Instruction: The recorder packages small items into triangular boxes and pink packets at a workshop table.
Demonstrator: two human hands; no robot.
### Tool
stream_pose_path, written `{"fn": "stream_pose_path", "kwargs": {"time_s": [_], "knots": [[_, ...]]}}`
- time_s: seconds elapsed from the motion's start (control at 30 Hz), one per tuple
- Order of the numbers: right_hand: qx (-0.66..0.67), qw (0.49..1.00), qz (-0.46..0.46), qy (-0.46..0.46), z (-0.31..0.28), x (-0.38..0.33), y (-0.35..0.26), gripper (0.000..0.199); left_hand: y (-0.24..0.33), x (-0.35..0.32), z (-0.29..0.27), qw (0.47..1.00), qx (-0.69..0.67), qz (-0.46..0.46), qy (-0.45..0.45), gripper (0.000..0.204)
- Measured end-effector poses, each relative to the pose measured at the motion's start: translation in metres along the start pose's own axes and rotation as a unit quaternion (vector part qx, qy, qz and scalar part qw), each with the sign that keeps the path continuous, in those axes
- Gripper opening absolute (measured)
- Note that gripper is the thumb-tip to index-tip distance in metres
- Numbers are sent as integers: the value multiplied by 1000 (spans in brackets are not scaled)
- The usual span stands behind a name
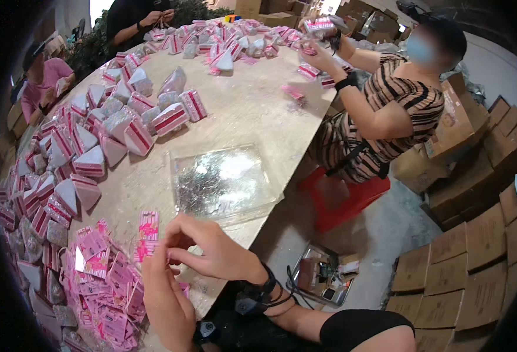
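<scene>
My left hand and my right hand meet over the near edge of the pale table. Together they pinch a flat pink and white card that stands upright between the fingertips. Just left of my hands lies a heap of flat pink cards. Beyond my right hand sits a clear plastic tray with a mass of small shiny metal pieces in it.
Several folded pink-and-white wedge boxes cover the left and far table. A person in a striped top sits at the right on a red stool; two others work at the far left. Brown cartons stack at the right.
</scene>
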State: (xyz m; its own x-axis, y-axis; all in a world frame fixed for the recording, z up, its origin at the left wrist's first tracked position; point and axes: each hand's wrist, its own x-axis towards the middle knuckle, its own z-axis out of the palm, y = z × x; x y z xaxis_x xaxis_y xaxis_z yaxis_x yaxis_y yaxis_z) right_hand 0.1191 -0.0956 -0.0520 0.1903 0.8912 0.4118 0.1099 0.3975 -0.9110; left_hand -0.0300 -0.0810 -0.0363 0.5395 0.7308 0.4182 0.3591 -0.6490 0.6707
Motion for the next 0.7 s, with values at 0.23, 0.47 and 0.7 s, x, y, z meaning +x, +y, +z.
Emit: {"fn": "stream_pose_path", "kwargs": {"time_s": [0.23, 0.47, 0.7], "knots": [[-47, 996, -73, 36, -9, -2, 0, 28, 3, 0, 2, 998, -46, -31, -11, 38], [-49, 990, -133, 7, -26, -9, -6, 20, 5, -3, 11, 983, -12, 67, 169, 42], [-50, 982, -174, -60, -16, -7, -3, 24, 4, 1, 4, 982, 30, 102, 153, 14]]}}
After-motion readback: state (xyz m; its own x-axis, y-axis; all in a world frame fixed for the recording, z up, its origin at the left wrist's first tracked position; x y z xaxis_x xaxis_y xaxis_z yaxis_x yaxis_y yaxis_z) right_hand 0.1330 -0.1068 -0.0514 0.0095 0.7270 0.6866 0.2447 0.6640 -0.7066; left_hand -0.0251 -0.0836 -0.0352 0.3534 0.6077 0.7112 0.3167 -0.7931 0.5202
